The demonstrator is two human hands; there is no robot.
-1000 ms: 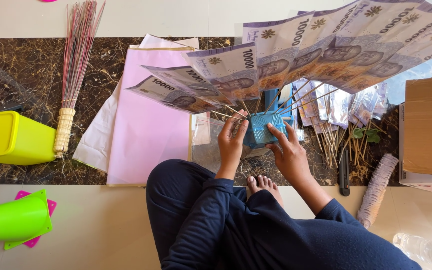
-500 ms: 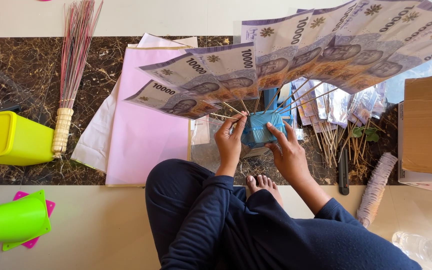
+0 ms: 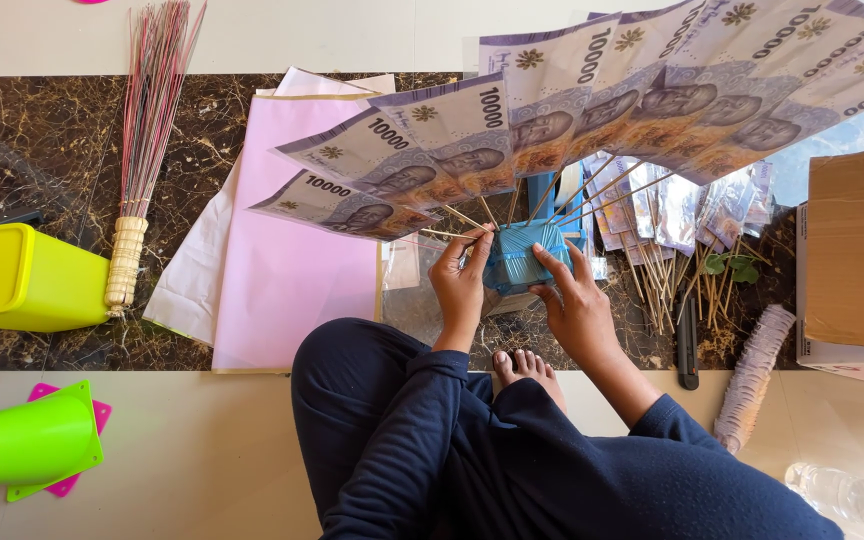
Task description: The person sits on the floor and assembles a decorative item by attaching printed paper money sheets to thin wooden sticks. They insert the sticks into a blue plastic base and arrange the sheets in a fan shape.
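The person sits on the floor and holds a blue wrapped block (image 3: 524,255) upright just beyond a bare foot (image 3: 524,366), between both hands. The left hand (image 3: 460,278) is at the block's left side, its fingers pinched together on the base of a thin wooden skewer (image 3: 457,216) where it enters the block; the right hand (image 3: 574,300) cups the block's right and near side, fingers spread and pressed against the blue wrapping. From the block a wide fan of purple banknotes (image 3: 592,110) on skewers rises toward the far right — the notes overlap in rows and already fill most of an arc, so the fan looks well advanced. It appears unfinished, though: more wrapped notes on sticks (image 3: 652,215) lie loose on the dark marble strip (image 3: 32,150) to the right of the block, and the sheets of pink paper (image 3: 287,270) to its left lie flat and unused. Farther left rest a pink-bristled hand broom (image 3: 142,150) and a yellow bin (image 3: 22,278), with a green cone (image 3: 27,440) nearer on the pale floor. At the right edge stands a cardboard box (image 3: 857,250), with a bundle of pale sticks (image 3: 752,375) just near of it — whether the left hand's skewer is fully seated cannot be told.
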